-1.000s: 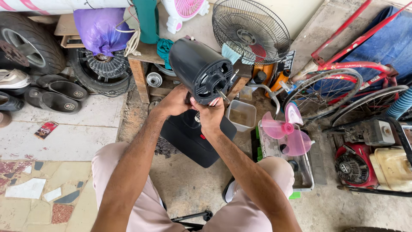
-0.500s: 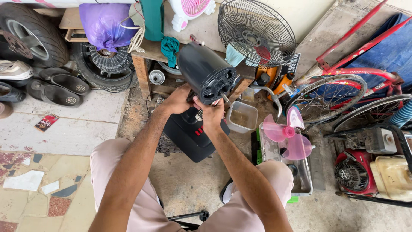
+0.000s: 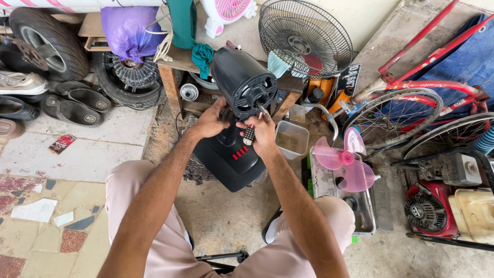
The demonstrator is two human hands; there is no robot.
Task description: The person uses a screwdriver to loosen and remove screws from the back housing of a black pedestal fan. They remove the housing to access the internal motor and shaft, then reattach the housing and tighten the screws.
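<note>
Head view, left to right. At the far left a tyre (image 3: 49, 44) leaned near a row of dark shoes (image 3: 77, 100) on the pale floor (image 3: 87, 154), with a purple bag (image 3: 126, 31) above a second wheel (image 3: 131, 77) beside a wooden counter (image 3: 170, 77). A teal cloth (image 3: 202, 55) hung over the edge of the counter. At the centre stood a black fan body (image 3: 231, 154) on the concrete, its base carrying a row of red buttons (image 3: 239, 153) and its motor housing (image 3: 242, 82) tilted up toward the camera. The left hand (image 3: 208, 121) was closed around the neck of the fan just under the motor housing, its grip holding that part. The right hand (image 3: 262, 131) lay just beside it, touching the fan below the vented face; its grip was narrow, the fingers pinched on a small dark part (image 3: 249, 135), with a thin metal shaft (image 3: 264, 110) showing above the fingers. To the right of the hands a clear plastic box (image 3: 292, 139) sat on the floor, and next to it a metal tray (image 3: 337, 190) bore a pink fan blade (image 3: 342, 159). Behind, a wire fan guard (image 3: 306, 36) leaned against the wall. Farther right were a bicycle wheel (image 3: 396, 121) with a red frame (image 3: 427, 85), and a small engine (image 3: 432, 206) at the far right edge.
</note>
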